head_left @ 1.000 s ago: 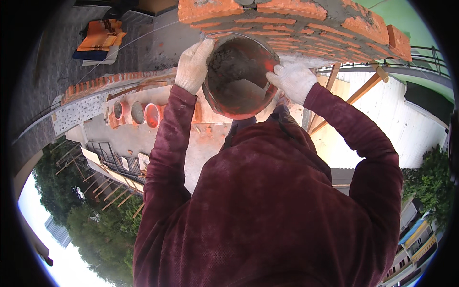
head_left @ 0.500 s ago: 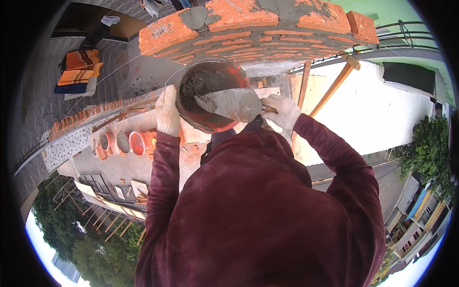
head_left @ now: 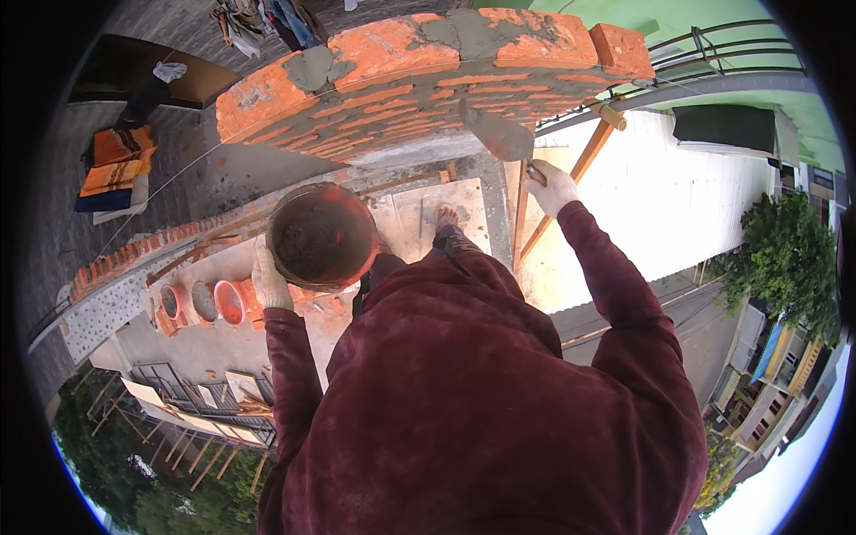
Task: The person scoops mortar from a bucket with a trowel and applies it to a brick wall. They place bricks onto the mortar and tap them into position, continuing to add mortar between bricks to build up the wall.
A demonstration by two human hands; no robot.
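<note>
A bucket (head_left: 361, 234) with grey mortar (head_left: 314, 239) inside hangs or rests left of my body. My left hand (head_left: 270, 281), in a white glove, is closed at the bucket's left side; its fingers are partly hidden by the bucket. In my gloved right hand (head_left: 553, 189) is the handle of a trowel (head_left: 501, 135). The trowel's grey blade points up and left, in front of the right part of a brick wall (head_left: 383, 100). Whether the blade touches the wall I cannot tell. Mortar patches show between the orange bricks of the top course.
A thin string (head_left: 192, 159) runs along the wall's top. Wooden props (head_left: 571, 192) lean at the right, beside a white corrugated roof (head_left: 660, 205). Below left stand several small buckets (head_left: 230, 303). My bare foot (head_left: 448, 217) is on a board (head_left: 464, 201).
The trowel has left the bucket and swung up and right toward the wall. My left hand and the bucket have shifted left and down in the picture.
</note>
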